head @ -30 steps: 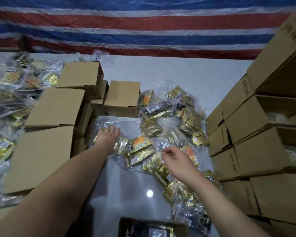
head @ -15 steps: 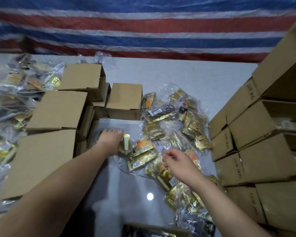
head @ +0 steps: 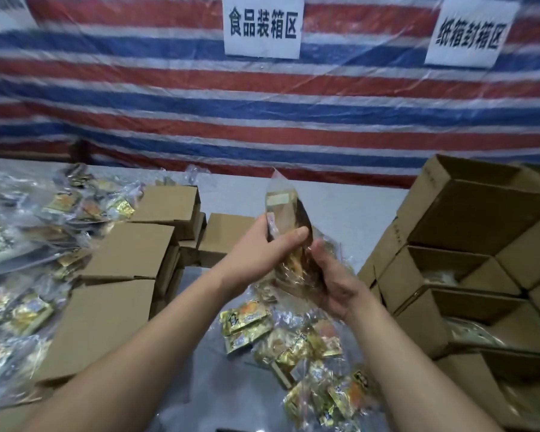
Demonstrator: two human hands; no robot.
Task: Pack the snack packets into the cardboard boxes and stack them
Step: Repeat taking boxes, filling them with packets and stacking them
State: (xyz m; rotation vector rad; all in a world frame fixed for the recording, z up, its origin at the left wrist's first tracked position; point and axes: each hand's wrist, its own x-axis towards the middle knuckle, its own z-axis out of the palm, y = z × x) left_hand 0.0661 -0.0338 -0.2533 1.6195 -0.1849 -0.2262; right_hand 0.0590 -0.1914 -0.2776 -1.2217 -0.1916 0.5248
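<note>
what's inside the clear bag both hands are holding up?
Gold-wrapped snacks show through the clear bag, held by the left hand and right hand. Fingers and blur hide how many.

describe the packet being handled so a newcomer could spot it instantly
Start at the white sign in the middle of the striped tarp and drop straight down. The clear snack bag stands upright there, off the table, held by left hand and right hand; the other packets lie flat.
</note>
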